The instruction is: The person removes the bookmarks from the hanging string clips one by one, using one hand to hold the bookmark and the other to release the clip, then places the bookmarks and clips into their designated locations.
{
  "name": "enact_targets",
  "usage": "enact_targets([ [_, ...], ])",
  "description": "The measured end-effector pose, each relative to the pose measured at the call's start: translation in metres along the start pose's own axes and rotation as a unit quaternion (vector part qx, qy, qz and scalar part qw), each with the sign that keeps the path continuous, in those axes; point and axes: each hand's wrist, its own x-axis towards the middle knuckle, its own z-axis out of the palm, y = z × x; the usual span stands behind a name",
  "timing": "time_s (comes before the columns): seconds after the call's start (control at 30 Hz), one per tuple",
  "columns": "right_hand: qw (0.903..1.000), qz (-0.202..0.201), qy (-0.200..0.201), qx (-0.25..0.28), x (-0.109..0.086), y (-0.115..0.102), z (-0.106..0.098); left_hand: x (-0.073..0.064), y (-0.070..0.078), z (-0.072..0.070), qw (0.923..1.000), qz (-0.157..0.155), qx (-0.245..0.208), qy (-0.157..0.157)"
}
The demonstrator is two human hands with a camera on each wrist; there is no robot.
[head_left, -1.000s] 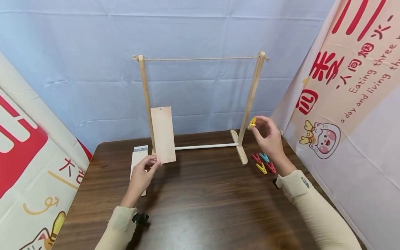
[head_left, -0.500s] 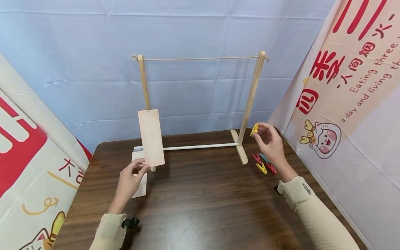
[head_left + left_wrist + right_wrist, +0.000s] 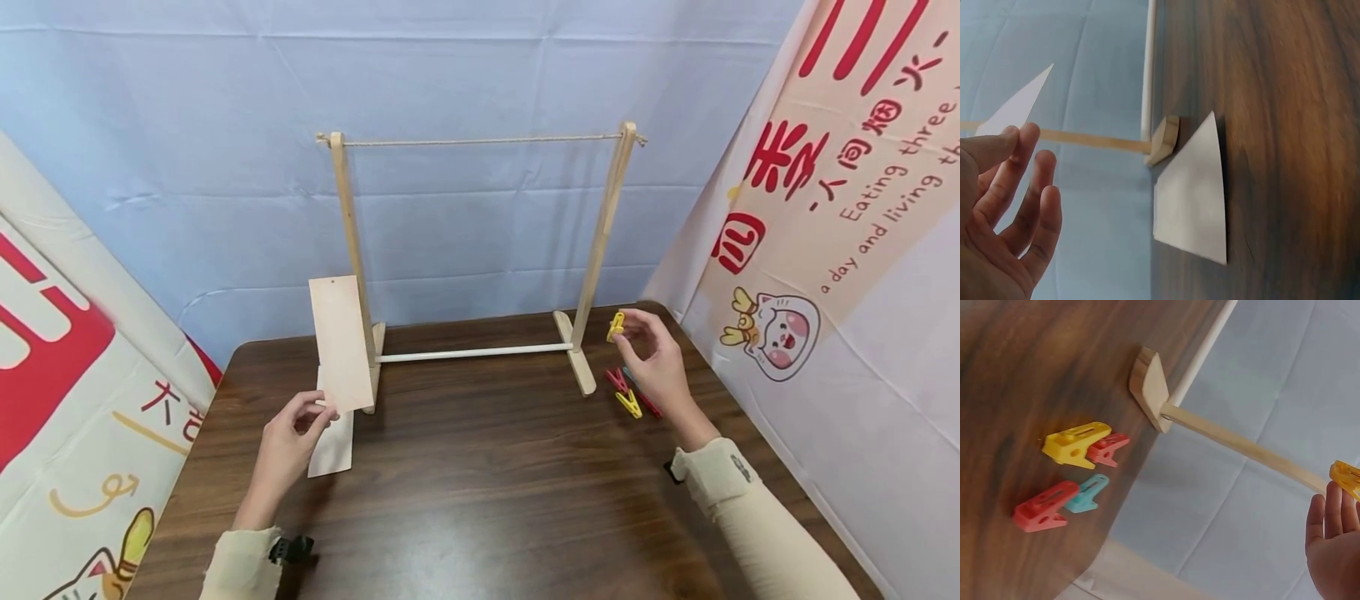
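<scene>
In the head view my left hand (image 3: 288, 437) pinches the lower left corner of a pale card (image 3: 341, 342) with a small hole near its top edge. The card is held up in front of the stand's left post. Beneath it on the table lie more pale cards (image 3: 332, 450), seen as a small stack (image 3: 1192, 194) in the left wrist view. My right hand (image 3: 656, 358) pinches a yellow clothespin (image 3: 616, 326) between thumb and fingers. Below that hand lie another yellow clothespin (image 3: 1077, 444), two red ones and a blue one (image 3: 1087, 492).
A wooden stand, with its right post (image 3: 600, 242) and a twine line (image 3: 480, 140) strung across the top, stands at the back of the brown table (image 3: 480, 467). A white rod (image 3: 472, 353) joins its feet. Printed cloth (image 3: 847, 167) hangs at the sides.
My left hand has carried the card left and down, from inside the stand to over the stacked cards. My right hand, holding the yellow clothespin, has lowered slightly.
</scene>
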Motion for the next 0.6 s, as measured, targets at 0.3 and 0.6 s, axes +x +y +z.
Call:
enact_targets([
  [0.3,0.9988,-0.002,-0.011,-0.048,-0.015,0.001,-0.003,-0.010,-0.014,-0.011,0.9998,-0.003,0.020,-0.008],
  [0.6,0.9979,0.008,-0.015,-0.063,-0.029,0.002,-0.005,-0.026,-0.027,-0.021,0.9984,-0.020,0.052,-0.005],
])
